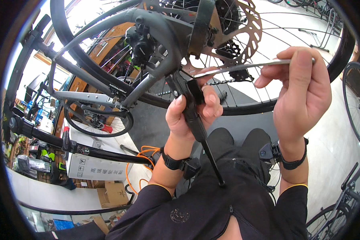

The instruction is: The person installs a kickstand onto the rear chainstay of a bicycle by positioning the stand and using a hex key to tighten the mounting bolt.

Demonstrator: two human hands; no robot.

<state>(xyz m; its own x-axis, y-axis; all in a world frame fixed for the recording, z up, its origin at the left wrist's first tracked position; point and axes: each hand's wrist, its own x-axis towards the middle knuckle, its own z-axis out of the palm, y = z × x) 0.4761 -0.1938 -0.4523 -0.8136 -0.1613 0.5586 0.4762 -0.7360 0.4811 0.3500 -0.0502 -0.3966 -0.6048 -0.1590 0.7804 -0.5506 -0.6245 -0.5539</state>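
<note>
A black bicycle kickstand (195, 122) is wrapped in the fingers of my left hand (178, 120). Its upper end meets the grey bike frame (142, 89) near the rear wheel, and its thin leg points down toward my lap. Between the thumb and fingers of my right hand (302, 94) is a long, thin silver hex key (244, 67). The key's far end reaches the top of the kickstand, where fingertips of my left hand lie close; whether it sits in a bolt, I cannot tell. Above are the brake disc (252, 38) and the brake caliper (142, 46).
The rear tyre (250, 109) curves behind both hands. At left stands a black repair-stand bar (104, 152), beside a white carton (96, 168) and an orange hose (128, 172). Tools and parts crowd the far left. Other bicycles (348, 188) stand along the right.
</note>
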